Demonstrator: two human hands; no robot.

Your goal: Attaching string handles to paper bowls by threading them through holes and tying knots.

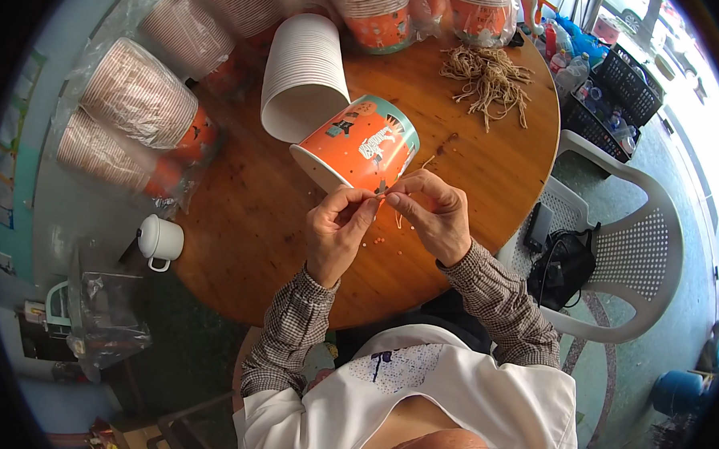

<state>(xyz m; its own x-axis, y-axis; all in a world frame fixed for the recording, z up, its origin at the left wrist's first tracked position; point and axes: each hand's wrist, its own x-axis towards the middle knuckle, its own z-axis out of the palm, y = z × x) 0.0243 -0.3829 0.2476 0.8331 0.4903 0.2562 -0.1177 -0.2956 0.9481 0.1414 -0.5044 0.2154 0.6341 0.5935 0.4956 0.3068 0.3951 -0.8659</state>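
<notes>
Round and brown, the wooden worktop (249, 261) is being occupied near its middle by an orange tub (354, 144), which is being rested on its side, its mouth being turned toward the lower left. At the near side of the orange tub, the left hand (334, 232) and the right hand (441, 219) are being held close together. On both, the fingers (364, 214) are being pressed against the thumbs in a fine pinch; what is being gripped is too small to tell. Whether the orange tub is being touched cannot be told. Just right of the tips, a thin string (399, 219) is being partly hidden.

Beyond the orange tub, to its left, a stack of white tubs (301, 70) is being laid over. Farther left of it, more tubs (141, 93) are being enclosed in clear plastic. To its upper right, a string bundle (486, 81) is being spread loosely; well right of it, a black bag (568, 270) is being supported by a white chair (637, 252).
</notes>
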